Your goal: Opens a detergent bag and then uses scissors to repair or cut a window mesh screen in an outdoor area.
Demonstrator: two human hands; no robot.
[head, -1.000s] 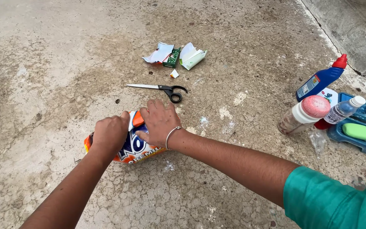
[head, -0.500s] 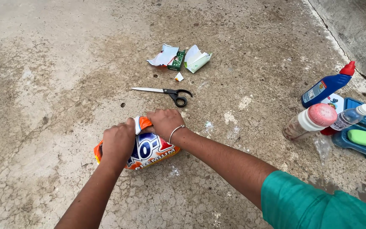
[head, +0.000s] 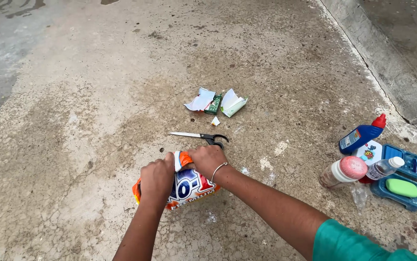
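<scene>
Gripping the top edge of an orange, white and blue detergent packet, left hand closed around the near upper corner, right hand pinched shut on the folded top just beside it, silver bangle around the right wrist. Packet resting on the rough concrete floor, lying tilted with its printed face up, partly hidden under both hands. Just beyond the right hand, touching or nearly so, black-handled scissors lying flat with blades pointing left. Farther out, well apart from the packet, torn pieces of a green and white carton scattered together, one small scrap between them and the scissors. Off to the right, near a raised concrete kerb, a cluster: blue bottle with red angled cap lying slanted, pink-capped bottle on its side, small clear bottle with white cap, and a blue plastic tray holding a green bar of soap. Teal sleeve at the lower right edge. Wet dark patch of floor at far upper left.
</scene>
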